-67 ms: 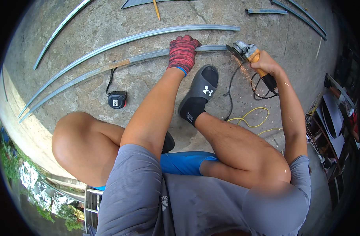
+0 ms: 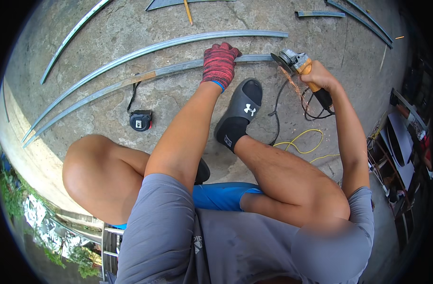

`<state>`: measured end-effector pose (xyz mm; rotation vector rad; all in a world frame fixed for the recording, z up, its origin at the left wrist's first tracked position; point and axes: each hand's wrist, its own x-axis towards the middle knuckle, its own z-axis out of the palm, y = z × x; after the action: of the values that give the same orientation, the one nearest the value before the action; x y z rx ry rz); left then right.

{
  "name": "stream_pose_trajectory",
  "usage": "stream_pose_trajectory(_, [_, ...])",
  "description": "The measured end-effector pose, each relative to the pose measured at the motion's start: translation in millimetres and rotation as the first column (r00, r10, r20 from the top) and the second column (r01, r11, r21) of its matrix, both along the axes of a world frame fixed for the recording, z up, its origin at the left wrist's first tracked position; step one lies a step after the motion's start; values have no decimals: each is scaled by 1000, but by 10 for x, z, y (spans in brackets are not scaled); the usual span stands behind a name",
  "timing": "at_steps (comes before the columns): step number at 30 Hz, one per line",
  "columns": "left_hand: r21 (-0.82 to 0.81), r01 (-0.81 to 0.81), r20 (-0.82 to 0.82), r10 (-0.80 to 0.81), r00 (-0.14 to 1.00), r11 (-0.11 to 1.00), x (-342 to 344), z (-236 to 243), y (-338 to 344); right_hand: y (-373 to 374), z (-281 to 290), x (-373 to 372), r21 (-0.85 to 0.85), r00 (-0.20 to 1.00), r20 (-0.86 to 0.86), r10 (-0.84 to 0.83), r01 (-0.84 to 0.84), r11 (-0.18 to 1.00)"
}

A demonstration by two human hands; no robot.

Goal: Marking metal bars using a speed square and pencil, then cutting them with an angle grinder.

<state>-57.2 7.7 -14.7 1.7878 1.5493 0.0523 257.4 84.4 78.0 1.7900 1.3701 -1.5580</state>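
My left hand, in a red and black knit glove with fingers curled, grips a long galvanized metal channel lying on the concrete. My bare right hand is wrapped around the orange and black body of an angle grinder. Its disc sits at the channel's right end, and orange sparks spray downward from it beside my sandaled foot. A tape measure with a black strap lies below the channel. A second channel runs parallel above it.
More metal pieces lie at the upper left and upper right, with a pencil at the top. Black and yellow cords coil near my right leg. Cluttered boards line the right edge; plants show at lower left.
The spark spray below the disc differs slightly, with fewer bright flecks lower down. My hands and the grinder have barely moved.
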Motion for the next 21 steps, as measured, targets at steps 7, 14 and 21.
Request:
stream_pose_trajectory(7, [-33, -3, 0, 3, 1000, 999, 11, -8, 12, 45, -66, -2, -11, 1000, -15, 0, 0, 1000])
stream_pose_trajectory(14, [-34, -4, 8, 4, 1000, 999, 3, -9, 11, 66, -42, -65, 9, 999, -35, 1, -1, 1000])
stream_pose_trajectory(21, [-35, 3, 0, -3, 1000, 999, 15, -30, 10, 51, -67, -56, 19, 999, -50, -17, 18, 1000])
